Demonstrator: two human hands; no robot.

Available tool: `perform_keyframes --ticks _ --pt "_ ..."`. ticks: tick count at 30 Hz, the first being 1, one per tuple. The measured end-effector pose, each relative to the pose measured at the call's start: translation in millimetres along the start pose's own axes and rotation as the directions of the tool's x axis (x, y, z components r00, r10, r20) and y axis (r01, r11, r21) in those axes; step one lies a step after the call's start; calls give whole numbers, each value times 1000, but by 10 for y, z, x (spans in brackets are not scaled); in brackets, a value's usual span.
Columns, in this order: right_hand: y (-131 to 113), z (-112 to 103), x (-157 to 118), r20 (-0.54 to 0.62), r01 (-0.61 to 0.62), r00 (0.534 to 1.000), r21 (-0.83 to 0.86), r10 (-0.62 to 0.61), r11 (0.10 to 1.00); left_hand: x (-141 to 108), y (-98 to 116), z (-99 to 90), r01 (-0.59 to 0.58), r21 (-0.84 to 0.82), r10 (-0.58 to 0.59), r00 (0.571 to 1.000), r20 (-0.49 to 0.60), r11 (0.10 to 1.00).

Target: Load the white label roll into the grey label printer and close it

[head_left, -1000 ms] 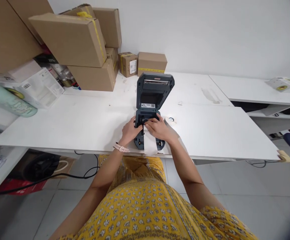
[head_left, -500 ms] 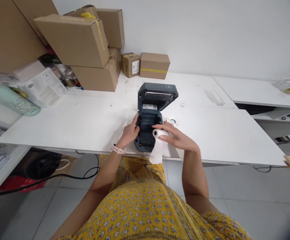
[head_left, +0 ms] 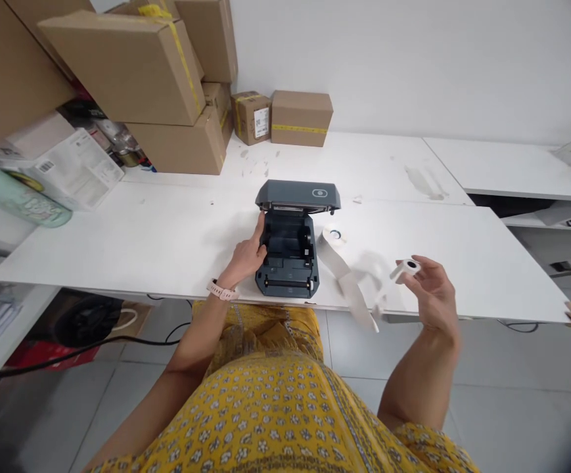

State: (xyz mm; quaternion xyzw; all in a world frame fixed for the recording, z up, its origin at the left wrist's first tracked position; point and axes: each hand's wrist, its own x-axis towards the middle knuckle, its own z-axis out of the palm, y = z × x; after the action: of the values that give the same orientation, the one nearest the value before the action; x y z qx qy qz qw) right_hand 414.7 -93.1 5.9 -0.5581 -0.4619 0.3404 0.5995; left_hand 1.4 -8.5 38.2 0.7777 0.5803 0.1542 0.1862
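A dark grey label printer point(head_left: 288, 263) stands near the table's front edge. Its lid point(head_left: 297, 196) is raised partway and its roll bay holds nothing. My left hand point(head_left: 246, 256) grips the printer's left wall, thumb at the inner rim and index finger stretched up toward the hinge. Off to the right, my right hand point(head_left: 433, 289) pinches a small white paper roll point(head_left: 408, 267) with a dark core, held above the table; a short end of paper sticks out from it. Beside the printer lies another label roll point(head_left: 335, 235), its loose strip point(head_left: 351, 289) running over the table's front edge.
Cardboard boxes point(head_left: 117, 69) are stacked at the back left, with two smaller boxes point(head_left: 301, 118) against the wall. A mint bottle point(head_left: 23, 197) and a white box point(head_left: 71, 171) stand at the left. Black cable point(head_left: 132, 341) hangs below the table point(head_left: 177, 243).
My right hand has carried the white paper roll from over the printer to the right. The lid has tilted lower. The other label roll and its strip now show. My left hand stays at the printer.
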Motion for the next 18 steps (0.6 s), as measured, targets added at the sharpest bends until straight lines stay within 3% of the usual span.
perform_keyframes --ticks 9,18 --pt "582 154 279 163 -194 967 -31 197 980 60 34 -84 14 56 -18 998 60 998" --pt "508 11 258 319 -211 912 -175 258 962 100 40 -158 -1 62 -6 993 117 998"
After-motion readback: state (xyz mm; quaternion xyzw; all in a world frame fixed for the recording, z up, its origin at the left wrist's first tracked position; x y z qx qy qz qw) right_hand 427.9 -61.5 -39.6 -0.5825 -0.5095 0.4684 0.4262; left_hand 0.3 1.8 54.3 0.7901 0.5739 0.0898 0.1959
